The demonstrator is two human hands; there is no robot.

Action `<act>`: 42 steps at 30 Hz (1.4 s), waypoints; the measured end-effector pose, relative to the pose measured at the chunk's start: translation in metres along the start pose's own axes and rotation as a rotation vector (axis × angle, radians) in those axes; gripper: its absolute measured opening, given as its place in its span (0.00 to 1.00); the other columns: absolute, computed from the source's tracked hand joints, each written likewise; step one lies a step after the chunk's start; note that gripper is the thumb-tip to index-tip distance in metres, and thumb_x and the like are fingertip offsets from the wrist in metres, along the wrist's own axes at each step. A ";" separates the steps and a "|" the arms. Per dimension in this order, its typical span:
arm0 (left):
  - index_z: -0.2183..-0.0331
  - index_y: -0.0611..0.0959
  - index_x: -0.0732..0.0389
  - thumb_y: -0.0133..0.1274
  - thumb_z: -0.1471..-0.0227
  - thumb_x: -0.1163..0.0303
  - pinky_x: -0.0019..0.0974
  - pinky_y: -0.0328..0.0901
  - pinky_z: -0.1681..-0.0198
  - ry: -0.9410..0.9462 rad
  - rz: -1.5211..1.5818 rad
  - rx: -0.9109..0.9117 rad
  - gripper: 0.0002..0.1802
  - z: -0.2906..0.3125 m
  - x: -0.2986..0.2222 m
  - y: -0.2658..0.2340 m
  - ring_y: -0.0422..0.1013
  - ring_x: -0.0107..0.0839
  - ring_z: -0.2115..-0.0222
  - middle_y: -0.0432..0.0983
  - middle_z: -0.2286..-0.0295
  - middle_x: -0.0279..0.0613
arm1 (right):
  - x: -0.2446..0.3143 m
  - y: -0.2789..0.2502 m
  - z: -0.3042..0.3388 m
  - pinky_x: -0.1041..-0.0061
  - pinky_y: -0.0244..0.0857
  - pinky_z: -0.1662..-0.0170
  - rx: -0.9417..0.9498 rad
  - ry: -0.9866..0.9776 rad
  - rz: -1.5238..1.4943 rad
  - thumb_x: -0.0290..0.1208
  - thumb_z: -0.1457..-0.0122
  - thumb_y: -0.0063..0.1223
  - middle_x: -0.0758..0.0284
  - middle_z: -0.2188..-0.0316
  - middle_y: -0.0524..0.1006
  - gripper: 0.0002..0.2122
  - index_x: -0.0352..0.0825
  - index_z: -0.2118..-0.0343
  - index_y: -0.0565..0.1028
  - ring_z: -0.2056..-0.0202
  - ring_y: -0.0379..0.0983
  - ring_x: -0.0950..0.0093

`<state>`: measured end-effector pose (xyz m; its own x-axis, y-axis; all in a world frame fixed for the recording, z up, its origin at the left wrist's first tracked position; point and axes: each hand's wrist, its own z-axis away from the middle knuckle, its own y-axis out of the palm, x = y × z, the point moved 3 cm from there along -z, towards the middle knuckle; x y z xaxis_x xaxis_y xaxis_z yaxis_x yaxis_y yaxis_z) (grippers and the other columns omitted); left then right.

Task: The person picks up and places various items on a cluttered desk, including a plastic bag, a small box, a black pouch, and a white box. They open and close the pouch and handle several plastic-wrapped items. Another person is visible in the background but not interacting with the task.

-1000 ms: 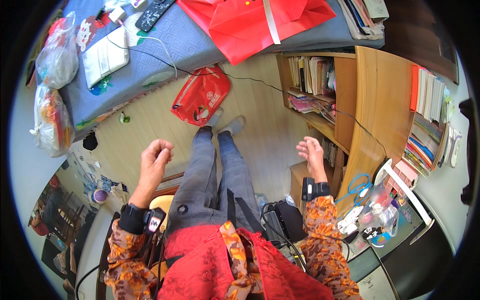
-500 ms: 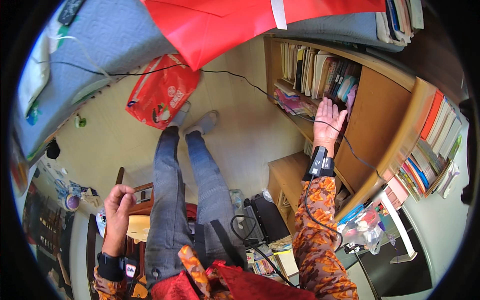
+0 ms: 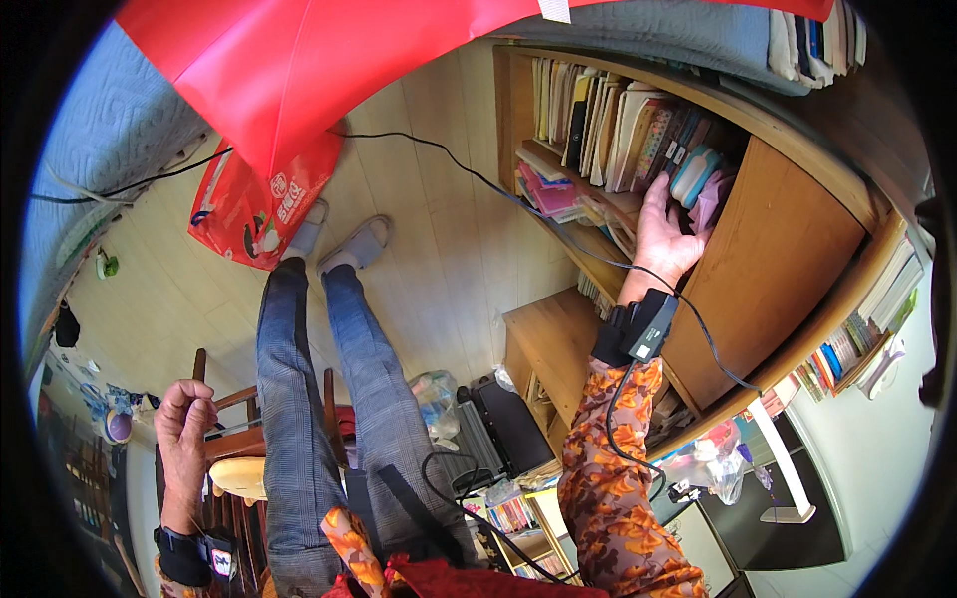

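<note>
My right hand [image 3: 666, 237] reaches into the wooden bookcase [image 3: 773, 289], palm up, fingers and thumb apart. Its fingertips are beside a rounded light-blue and white case [image 3: 695, 176], and the thumb is close to a crumpled pink cloth [image 3: 709, 202]. Whether they touch either one I cannot tell. To the left of the case stands a row of books and folders [image 3: 598, 130]. My left hand [image 3: 183, 424] hangs low on the left, fingers curled in, with nothing visible in it, above a wooden chair [image 3: 239, 441].
A big red sheet-like bag [image 3: 299, 60] fills the upper left. Below it a red printed bag [image 3: 261, 214] lies by my slippered feet. A black cable [image 3: 469, 174] crosses in front of the bookcase and over my right wrist. A blue-covered bed [image 3: 120, 120] is at left.
My right hand has gone deeper into the shelf, up to the light-blue case. The view has shifted right and closer to the bookcase. My left hand stays curled.
</note>
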<state>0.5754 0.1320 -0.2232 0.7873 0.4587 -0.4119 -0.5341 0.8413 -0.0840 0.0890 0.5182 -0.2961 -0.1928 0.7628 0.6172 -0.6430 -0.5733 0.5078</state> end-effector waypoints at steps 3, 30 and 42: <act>0.67 0.76 0.61 0.49 0.40 0.72 0.22 0.57 0.72 0.011 -0.065 0.022 0.04 -0.006 -0.006 0.000 0.61 0.17 0.76 0.66 0.78 0.28 | 0.001 0.004 -0.009 0.56 0.64 0.43 -0.051 0.010 -0.049 0.30 0.52 0.62 0.58 0.41 0.62 0.35 0.33 0.41 0.58 0.41 0.60 0.56; 0.65 0.77 0.62 0.48 0.40 0.74 0.22 0.58 0.71 0.026 0.039 0.054 0.03 -0.003 -0.004 -0.004 0.63 0.18 0.75 0.69 0.77 0.29 | -0.019 -0.125 0.083 0.50 0.64 0.46 0.025 0.302 0.267 0.17 0.61 0.50 0.57 0.49 0.69 0.35 0.34 0.43 0.62 0.49 0.66 0.55; 0.65 0.76 0.62 0.47 0.41 0.75 0.22 0.59 0.70 0.076 0.029 0.053 0.04 0.021 -0.015 -0.006 0.63 0.18 0.74 0.69 0.75 0.29 | 0.016 -0.204 0.177 0.57 0.56 0.38 -0.047 0.356 0.700 0.14 0.57 0.46 0.62 0.47 0.69 0.33 0.32 0.42 0.62 0.44 0.64 0.60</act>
<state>0.5736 0.1257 -0.1978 0.7452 0.4618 -0.4810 -0.5375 0.8429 -0.0235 0.3482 0.5945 -0.2840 -0.7853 0.2836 0.5504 -0.3139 -0.9486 0.0409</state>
